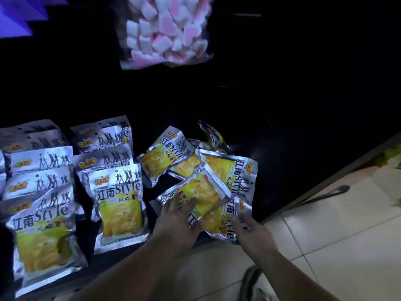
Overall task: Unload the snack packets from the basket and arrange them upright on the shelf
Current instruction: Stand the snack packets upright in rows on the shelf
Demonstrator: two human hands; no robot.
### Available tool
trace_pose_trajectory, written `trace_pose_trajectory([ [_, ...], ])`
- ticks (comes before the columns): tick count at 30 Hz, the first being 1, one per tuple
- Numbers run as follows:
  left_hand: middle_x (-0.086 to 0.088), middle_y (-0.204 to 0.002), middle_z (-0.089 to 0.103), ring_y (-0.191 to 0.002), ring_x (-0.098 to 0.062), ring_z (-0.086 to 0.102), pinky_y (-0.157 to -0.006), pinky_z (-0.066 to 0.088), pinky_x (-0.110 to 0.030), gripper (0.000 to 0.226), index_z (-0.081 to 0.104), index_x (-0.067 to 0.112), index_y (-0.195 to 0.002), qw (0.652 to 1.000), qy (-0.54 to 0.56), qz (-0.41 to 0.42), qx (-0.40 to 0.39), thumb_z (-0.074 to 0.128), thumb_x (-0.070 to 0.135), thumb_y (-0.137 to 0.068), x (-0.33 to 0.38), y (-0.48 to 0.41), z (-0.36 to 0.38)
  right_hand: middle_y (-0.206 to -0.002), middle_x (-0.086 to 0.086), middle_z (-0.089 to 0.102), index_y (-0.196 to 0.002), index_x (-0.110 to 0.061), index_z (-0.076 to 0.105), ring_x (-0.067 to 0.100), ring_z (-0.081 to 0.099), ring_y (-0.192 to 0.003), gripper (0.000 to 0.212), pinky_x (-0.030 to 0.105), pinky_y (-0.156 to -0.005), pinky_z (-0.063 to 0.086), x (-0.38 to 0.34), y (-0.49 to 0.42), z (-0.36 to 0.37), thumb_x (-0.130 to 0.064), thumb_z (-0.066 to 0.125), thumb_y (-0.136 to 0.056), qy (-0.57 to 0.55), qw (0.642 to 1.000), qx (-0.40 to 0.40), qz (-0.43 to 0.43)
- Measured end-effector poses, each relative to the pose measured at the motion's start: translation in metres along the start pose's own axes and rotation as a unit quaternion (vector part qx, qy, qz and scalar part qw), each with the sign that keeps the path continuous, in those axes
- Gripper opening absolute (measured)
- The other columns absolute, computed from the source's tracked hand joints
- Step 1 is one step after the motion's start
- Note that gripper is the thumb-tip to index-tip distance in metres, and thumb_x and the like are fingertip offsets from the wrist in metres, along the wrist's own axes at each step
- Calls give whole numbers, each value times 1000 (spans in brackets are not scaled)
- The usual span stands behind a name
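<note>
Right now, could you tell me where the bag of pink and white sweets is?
In the head view, the sweets bag is top centre, well above the jumbled snack packets.

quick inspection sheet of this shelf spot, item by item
surface: dark shelf, dimly lit.
job's things: upright packets standing in two rows at left; loose packets lying in a jumbled pile to their right.
clutter: marshmallow bag hanging above the shelf.
grippers: left hand laid flat on the pile's top packet; right hand touching the pile's near edge, fingers extended.
cables: nothing seen.
surroundings: tiled floor at right, a shoe at the bottom edge.
</note>
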State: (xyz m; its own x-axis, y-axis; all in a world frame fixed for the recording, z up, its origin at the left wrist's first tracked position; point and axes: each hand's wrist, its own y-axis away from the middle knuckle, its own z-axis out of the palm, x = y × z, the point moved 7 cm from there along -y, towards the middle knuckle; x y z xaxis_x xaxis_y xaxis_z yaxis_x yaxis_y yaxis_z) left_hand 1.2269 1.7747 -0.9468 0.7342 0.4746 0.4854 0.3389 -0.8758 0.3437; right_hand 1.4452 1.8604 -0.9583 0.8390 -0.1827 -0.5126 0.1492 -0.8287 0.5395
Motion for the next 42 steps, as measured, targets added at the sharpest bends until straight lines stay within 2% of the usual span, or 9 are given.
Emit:
trace_pose_trajectory([
  [5,-7,-171,-5,-157,-34,3,-122,25,-50,76,1,54,-156,999,-40,5,-13,37,72,-92,-18,-5,44,-131,1,63,-132,-44,61,22,62,-117,80,40,-105,48,16,-8,17,-90,51,-67,-88,996,-7,24],
  [9,-6,-171,7,-155,-31,19,-114,38,-45,83,5,53,-156,999,-26,25,-19,50,70,-89,-25,-7,45,-121,0,63,-119,-46,69,17,65,-102,36,36,-92,54,6,-6,-5,-45,76,-84,-142,988,67,6],
  [17,6,-170,5,-152,-27,27,-105,48,-43,113,-6,60,-152,996,-39,21,-82,67,65,-65,-24,0,45,-88,-23,75,-98,-49,69,-3,69,-86,64,21,-74,53,-19,5,-2,12,57,-81,-177,981,49,-60],
  [19,4,-169,8,-152,-26,28,-107,47,-41,104,-1,58,-153,997,-23,33,-68,62,59,-70,-23,3,45,-76,-18,73,-105,-32,71,-5,67,-70,60,16,-60,50,-17,4,-7,19,54,-79,-188,980,46,-52],
  [23,7,-155,34,-132,-22,52,-96,52,-36,74,36,40,-150,998,-3,65,-7,55,46,-78,-24,9,35,-103,1,70,-122,-27,67,9,66,-71,50,15,-43,46,-9,5,-17,10,57,-89,-223,973,54,-24],
  [28,12,-159,31,-129,-17,57,-78,46,-26,10,59,26,-89,992,-10,114,-50,60,23,-80,-32,21,42,-98,2,69,-124,-26,63,11,61,-67,52,11,-43,44,1,8,-17,12,54,-89,-211,976,44,-27],
  [31,8,-138,58,-130,-10,57,-78,52,-28,7,62,22,-84,989,45,137,-21,56,20,-83,-29,20,33,-111,1,71,-128,-27,66,17,65,-85,63,25,-66,56,-2,9,-21,13,52,-80,-183,981,52,-32],
  [38,12,-67,64,-58,-5,59,-56,48,-26,13,58,28,-83,974,178,112,83,59,27,-96,33,42,-51,-109,-3,72,-105,-36,67,17,66,-79,64,21,-56,45,-67,38,-66,18,48,-75,-229,959,76,-147],
  [42,3,-68,67,-51,-9,58,-49,49,-29,10,60,27,-89,969,211,66,109,54,27,-98,62,55,-117,-100,8,75,-99,-43,70,29,72,-75,65,33,-62,59,-115,68,-95,12,50,-72,-161,959,61,-223],
])
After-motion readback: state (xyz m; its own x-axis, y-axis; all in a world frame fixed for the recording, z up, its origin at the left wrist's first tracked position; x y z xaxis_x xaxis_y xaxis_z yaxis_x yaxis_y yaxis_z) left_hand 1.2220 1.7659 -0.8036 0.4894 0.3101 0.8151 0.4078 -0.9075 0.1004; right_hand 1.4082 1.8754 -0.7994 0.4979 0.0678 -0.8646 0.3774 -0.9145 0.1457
